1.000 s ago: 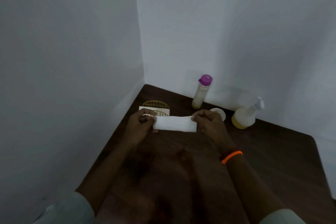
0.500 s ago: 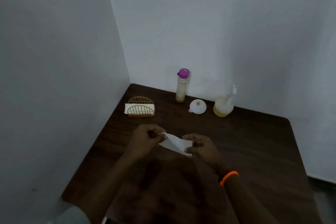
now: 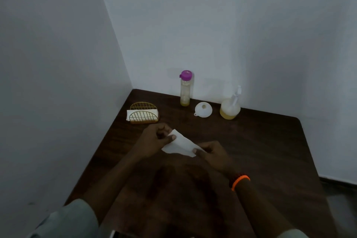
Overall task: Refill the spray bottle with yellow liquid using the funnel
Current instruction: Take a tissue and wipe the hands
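A round spray bottle (image 3: 230, 108) with yellow liquid in its lower part and a white trigger head stands at the back of the dark wooden table (image 3: 260, 150). Left of it a white funnel (image 3: 203, 109) lies mouth-up. Further left stands a tall clear bottle (image 3: 185, 88) with a purple cap and a little yellow liquid at the bottom. Both hands hold one white paper napkin (image 3: 180, 145) above the table's middle: my left hand (image 3: 155, 139) pinches its upper left end, my right hand (image 3: 213, 153) its lower right corner. An orange band circles the right wrist.
A gold wire napkin holder (image 3: 143, 113) with white napkins stands at the back left, near the wall corner. White walls close the table on the left and behind. The table's right edge drops to a grey floor (image 3: 340, 199).
The napkin came away from the holder toward me and now hangs tilted between both hands over the table's middle. The camera drew back, so the bottles and funnel look farther away.
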Demonstrator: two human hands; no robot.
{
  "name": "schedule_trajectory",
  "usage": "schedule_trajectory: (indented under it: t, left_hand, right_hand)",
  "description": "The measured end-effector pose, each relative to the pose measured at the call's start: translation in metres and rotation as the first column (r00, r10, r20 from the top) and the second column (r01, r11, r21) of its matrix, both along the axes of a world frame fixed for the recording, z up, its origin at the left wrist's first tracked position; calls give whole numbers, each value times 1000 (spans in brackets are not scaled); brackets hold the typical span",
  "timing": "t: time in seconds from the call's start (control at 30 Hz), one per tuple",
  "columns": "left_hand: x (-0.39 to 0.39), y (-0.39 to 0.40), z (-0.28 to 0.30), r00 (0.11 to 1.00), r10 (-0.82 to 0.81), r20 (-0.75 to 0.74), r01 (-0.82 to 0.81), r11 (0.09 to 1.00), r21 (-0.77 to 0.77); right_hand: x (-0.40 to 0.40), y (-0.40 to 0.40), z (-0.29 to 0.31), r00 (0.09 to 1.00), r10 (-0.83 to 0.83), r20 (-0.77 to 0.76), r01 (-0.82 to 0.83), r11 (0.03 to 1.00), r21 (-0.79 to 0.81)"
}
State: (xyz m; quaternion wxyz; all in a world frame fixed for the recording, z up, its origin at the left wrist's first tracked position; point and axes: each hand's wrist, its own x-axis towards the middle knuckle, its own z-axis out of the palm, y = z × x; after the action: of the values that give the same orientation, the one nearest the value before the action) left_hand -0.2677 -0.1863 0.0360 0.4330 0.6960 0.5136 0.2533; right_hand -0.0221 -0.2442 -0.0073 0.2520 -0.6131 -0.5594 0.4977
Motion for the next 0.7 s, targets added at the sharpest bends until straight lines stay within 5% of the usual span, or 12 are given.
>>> schedule_trajectory:
  t: [0.23,0.37,0.47,0.57,0.7]
  left_hand:
    - [25,51,-32,998,7,-65,1,992,123]
    - [38,67,-59,978,-56,-203,100,972,213]
    - [37,62,-90,875,-180,-449,261,957,124]
    - [34,47,-116,810,-253,-529,313,949,25]
    - [16,33,-135,838,-87,-538,173,979,111]
  right_hand:
    - [17,46,-8,983,-170,67,150,959,240]
    - [24,58,-35,965,-93,246,9,946,323]
    - [25,48,-56,912,39,409,-98,987,125]
    - [15,34,-75,813,239,531,-212,971,-113]
    - [-6,28,-89,741,177,648,-207,978,-31]
